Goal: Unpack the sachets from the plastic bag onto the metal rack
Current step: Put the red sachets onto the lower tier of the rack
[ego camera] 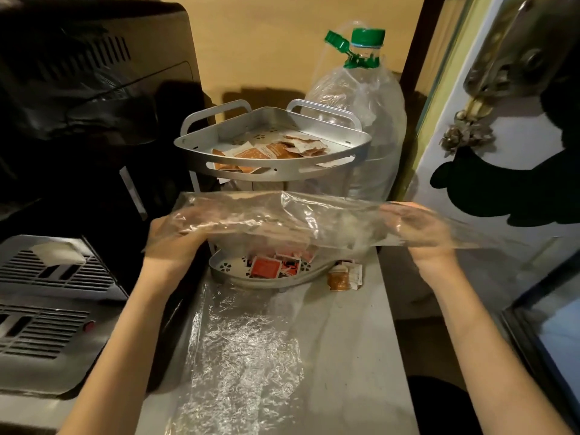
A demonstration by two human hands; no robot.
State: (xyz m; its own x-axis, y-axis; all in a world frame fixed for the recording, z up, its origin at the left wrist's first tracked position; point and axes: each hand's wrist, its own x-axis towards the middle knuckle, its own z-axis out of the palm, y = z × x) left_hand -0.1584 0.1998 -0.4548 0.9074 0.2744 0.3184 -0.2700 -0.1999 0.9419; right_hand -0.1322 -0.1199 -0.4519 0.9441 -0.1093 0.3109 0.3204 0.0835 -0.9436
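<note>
Dim yellow walls back a grey table (345,324) carrying the two-tier metal rack (273,158). Both hands, left hand (171,243) and right hand (423,233), have fingers (405,219) closed on a clear plastic bag (282,218) stretched between them. Beyond the fingers, sachets (276,149) fill the upper tier; below them, more lie in the lower one.

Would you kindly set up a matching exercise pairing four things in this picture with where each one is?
Things:
1. plastic bag
2. orange-and-white sachets
3. red sachets
4. big bottle

Places:
A. behind the rack
B. rack's bottom shelf
C. held between left hand and right hand
D. rack's top shelf

Pairs: 1-C, 2-D, 3-B, 4-A
</note>
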